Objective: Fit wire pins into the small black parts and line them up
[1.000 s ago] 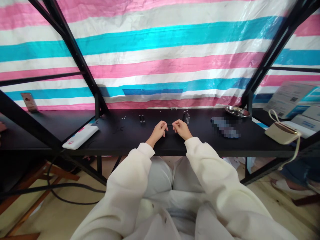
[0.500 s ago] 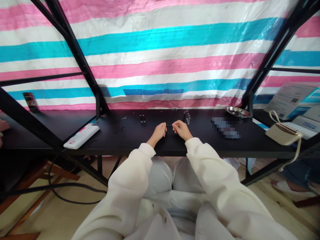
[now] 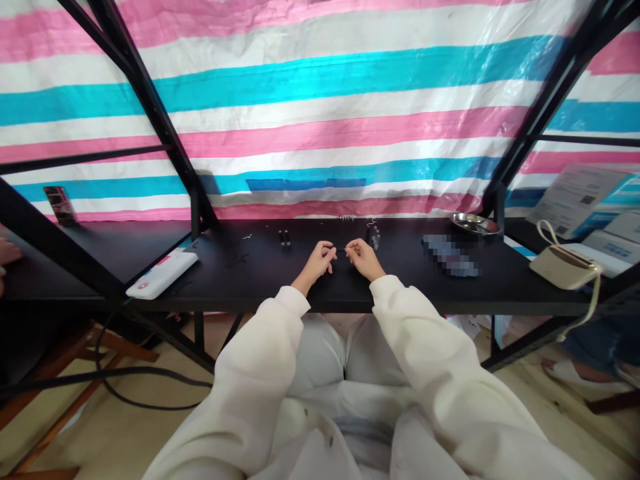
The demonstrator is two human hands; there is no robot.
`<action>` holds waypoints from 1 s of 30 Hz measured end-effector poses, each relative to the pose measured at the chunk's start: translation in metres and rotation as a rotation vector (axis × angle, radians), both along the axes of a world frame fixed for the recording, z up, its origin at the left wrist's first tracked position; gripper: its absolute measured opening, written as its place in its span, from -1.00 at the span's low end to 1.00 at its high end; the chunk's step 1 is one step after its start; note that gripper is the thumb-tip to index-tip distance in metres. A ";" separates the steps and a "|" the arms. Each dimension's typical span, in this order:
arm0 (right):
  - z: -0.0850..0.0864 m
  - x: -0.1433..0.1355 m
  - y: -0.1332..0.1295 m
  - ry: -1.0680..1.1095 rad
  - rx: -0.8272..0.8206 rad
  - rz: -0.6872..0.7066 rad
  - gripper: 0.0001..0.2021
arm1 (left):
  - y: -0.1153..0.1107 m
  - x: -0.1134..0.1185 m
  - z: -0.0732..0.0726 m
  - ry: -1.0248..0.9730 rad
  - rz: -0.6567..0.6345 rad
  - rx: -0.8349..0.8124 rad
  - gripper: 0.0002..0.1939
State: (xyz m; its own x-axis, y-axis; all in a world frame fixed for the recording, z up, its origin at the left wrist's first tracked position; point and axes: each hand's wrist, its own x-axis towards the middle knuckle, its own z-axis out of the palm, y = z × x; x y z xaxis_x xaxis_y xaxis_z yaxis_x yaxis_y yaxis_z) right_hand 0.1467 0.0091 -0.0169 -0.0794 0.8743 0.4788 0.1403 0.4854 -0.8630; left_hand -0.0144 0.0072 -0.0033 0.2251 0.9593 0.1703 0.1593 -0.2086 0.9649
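Observation:
Over the black table [image 3: 260, 283], my left hand [image 3: 320, 260] pinches one end of a thin dark piece [image 3: 341, 250]. The fingers of my right hand [image 3: 361, 258] are closed at its other end, where something small and light shows at the fingertips. What exactly the piece is cannot be made out. Two short dark pieces with light ends [image 3: 285, 238] lie to the left beyond my left hand. Just beyond my right hand are several small clear pieces [image 3: 376, 237]. Small white bits [image 3: 347, 219] lie at the table's back edge.
A white case-like object [image 3: 163, 274] lies at the left, a metal dish [image 3: 475, 225] at the back right. Nearer is a pixelated item [image 3: 451, 256]. A beige pouch [image 3: 565, 267] and boxes [image 3: 575, 193] are far right. Black frame posts flank the table. Another person's hand [image 3: 9, 252] shows at far left.
The fingers of my left hand have shifted slightly on the thin dark piece, and its lower fingers are a little more spread. My right hand is almost unchanged.

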 end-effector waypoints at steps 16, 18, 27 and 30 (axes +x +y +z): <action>0.000 0.000 0.001 0.011 -0.012 -0.018 -0.70 | 0.005 -0.002 -0.005 0.089 0.123 0.041 -0.57; 0.000 0.001 0.002 0.025 -0.006 -0.038 -0.70 | 0.006 -0.003 -0.007 0.081 0.151 0.049 -0.56; 0.000 0.006 0.003 0.071 0.063 -0.230 -0.77 | 0.009 -0.003 -0.011 0.020 0.188 0.056 -0.80; 0.000 0.004 0.003 0.079 0.041 -0.157 -0.75 | 0.006 -0.002 -0.008 0.005 0.123 0.045 -0.93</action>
